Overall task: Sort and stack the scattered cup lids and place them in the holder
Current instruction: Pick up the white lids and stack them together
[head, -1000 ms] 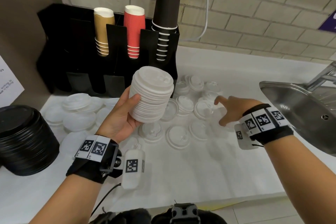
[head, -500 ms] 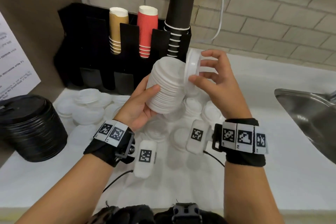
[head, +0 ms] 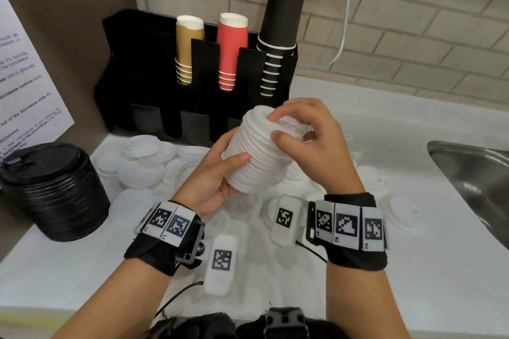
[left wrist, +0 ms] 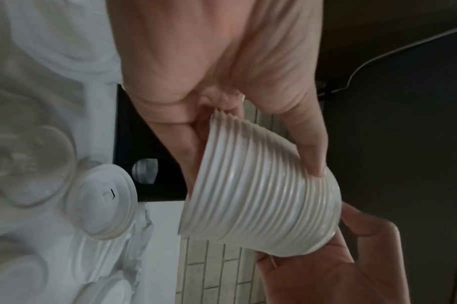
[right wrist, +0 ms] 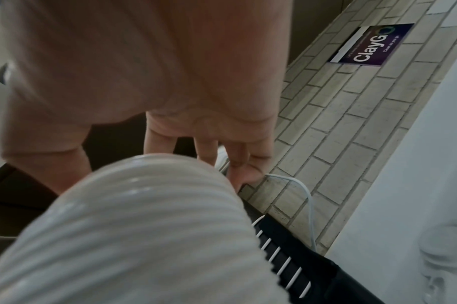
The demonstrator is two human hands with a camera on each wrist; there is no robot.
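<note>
While loose lids (head: 143, 173) litter the white counter (head: 413, 270), both grips clasp the lid stack (head: 259, 157).

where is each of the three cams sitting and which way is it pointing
Head: worn on the head, looks down at the counter; both forearms, left hand and right hand show.
Left wrist: looks along the palm at the white lid stack; its fingers show.
Right wrist: looks past its fingers to the brick wall.
All three share the white lid stack.
</note>
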